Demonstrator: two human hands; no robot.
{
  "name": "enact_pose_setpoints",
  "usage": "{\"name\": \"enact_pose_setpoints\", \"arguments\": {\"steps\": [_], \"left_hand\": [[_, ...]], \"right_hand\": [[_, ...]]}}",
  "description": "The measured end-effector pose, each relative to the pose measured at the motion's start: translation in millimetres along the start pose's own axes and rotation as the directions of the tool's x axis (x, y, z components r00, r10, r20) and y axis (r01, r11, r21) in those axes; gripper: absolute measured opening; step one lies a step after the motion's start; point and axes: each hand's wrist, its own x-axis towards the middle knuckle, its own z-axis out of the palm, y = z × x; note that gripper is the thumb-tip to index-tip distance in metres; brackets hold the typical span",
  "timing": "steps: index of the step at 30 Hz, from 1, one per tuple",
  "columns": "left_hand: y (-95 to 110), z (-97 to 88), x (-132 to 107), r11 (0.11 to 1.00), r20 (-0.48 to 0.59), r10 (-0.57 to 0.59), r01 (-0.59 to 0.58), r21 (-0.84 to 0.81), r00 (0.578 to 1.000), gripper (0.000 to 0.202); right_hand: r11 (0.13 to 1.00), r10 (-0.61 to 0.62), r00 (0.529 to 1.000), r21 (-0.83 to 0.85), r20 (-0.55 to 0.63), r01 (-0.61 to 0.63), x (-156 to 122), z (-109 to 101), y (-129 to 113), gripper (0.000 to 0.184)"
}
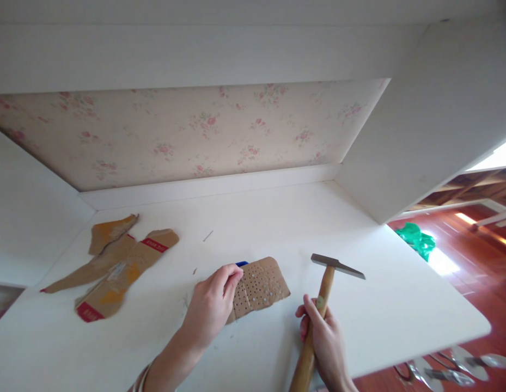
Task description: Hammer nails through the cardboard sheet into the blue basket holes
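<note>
A piece of brown cardboard, dotted with rows of small holes and a few pale round spots, lies on the white tabletop. Over its left end, my left hand is closed in a pinch; whatever is between the fingertips is hidden. A bit of something blue peeks out behind those fingers at the cardboard's back edge. To the right, my right hand wraps round the wooden handle of a hammer. The hammer's narrow metal head is raised, apart from the cardboard.
Torn cardboard pieces with red and orange patches lie at the left. A thin nail-like sliver rests behind my left hand. White panels enclose the back and sides. Beyond the right edge are a green bag and shoes on reddish floor.
</note>
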Motion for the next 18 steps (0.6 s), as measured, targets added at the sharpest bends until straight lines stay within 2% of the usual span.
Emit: {"name": "enact_pose_setpoints", "arguments": {"steps": [7, 12, 15, 18], "left_hand": [[1.4, 2.8, 0.5, 0.997, -0.003, 0.044, -0.043, 0.062, 0.999, 0.009], [-1.5, 10.3, -1.7, 1.0, 0.023, -0.004, 0.004, 0.01, 1.0, 0.014], [-3.8, 12.2, -3.2, 1.0, -0.003, -0.02, 0.02, 0.01, 1.0, 0.019], [-3.2, 9.9, -2.5, 0.999, -0.019, -0.005, 0.005, 0.043, 1.0, 0.014]], "right_hand": [[1.0, -0.003, 1.0, -0.012, 0.001, 0.003, -0.7, -0.4, 0.8, 0.045], [1.0, -0.006, 1.0, 0.01, 0.005, 0.006, 0.7, 0.3, 1.0, 0.046], [0.999, 0.009, 1.0, 0.044, 0.023, -0.011, 1.0, -0.7, 2.1, 0.046], [0.996, 0.013, 0.999, 0.085, 0.045, -0.017, -4.1, -0.7, -2.3, 0.045]]}}
